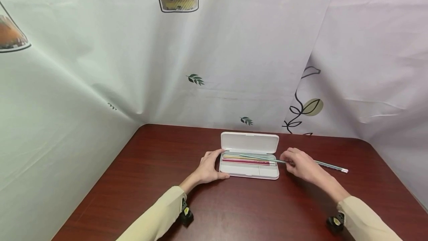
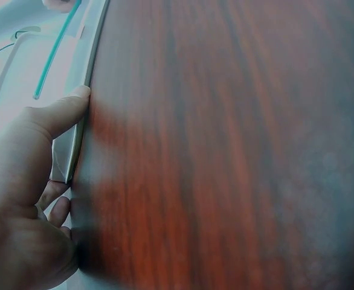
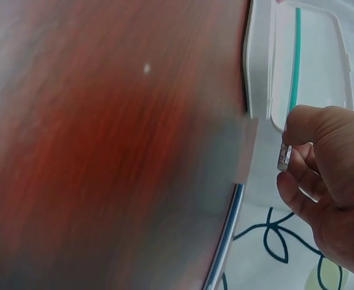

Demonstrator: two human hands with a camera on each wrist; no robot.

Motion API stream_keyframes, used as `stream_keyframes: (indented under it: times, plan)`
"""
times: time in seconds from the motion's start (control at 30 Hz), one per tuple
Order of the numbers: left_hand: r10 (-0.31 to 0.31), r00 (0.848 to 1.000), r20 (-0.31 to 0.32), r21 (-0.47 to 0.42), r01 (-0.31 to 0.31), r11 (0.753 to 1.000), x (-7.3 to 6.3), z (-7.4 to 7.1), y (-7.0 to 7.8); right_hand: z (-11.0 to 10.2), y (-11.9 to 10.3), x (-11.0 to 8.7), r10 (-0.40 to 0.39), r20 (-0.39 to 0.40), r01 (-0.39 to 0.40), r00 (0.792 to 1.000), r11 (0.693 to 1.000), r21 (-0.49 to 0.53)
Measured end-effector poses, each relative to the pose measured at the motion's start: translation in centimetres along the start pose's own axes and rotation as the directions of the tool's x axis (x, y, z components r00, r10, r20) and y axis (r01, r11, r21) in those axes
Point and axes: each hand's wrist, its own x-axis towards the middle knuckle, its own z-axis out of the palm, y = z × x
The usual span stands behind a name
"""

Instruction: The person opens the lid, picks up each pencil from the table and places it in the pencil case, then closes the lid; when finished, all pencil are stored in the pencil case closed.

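Pinching a green pencil [image 3: 296, 60] between its fingers, the right hand [image 1: 301, 163] holds it slantwise over the open white case [image 1: 240, 170], where other pencils [image 1: 245, 161] lie, while the left hand [image 1: 209, 167] grips the case's left end between thumb and fingers, and another pencil [image 1: 331, 166] rests on the surface [image 1: 254, 211] at right.

Cloth-walled booth [image 1: 247, 55], wood-grained table [image 1: 244, 211]

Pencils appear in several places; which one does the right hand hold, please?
The green pencil angled over the white case; the others lie inside it or on the table.
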Motion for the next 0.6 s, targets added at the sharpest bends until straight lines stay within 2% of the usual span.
stream_keyframes:
  times: [0.27,0.47,0.6]
  plan:
    - [0.001,1.000,0.000,-0.003,-0.001,1.000,0.1,0.1,-0.2,0.8,-0.4,1.2,-0.017,0.002,0.017,1.000,1.000,-0.006]
    - [-0.003,1.000,0.003,-0.009,0.003,1.000,0.1,0.1,-0.1,1.5,-0.8,2.1,-0.066,-0.012,0.066,0.998,0.998,-0.009]
    - [-0.004,1.000,0.007,-0.009,0.004,1.000,0.1,0.0,-0.1,1.8,-1.1,2.6,-0.054,0.012,0.054,0.998,0.999,-0.002]
